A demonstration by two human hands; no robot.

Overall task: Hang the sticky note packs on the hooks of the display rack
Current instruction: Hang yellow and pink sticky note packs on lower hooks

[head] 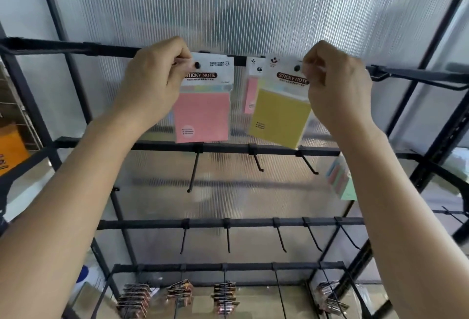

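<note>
My left grip [152,80] pinches the top left corner of the pink sticky note pack [203,115], at 11 o'clock against the rack's top rail [76,48]. My right grip [335,85] pinches the top right corner of the yellow pack [279,115] at 1 o'clock, which hangs tilted. A narrow pink pack [252,95] hangs between them, partly behind the yellow one. Bare hooks [193,174] jut from the rail at 6 o'clock.

Left pack [203,115] beside right pack [279,115] under top bar [63,48], third pack [251,95] behind, hooks [194,171] below
</note>
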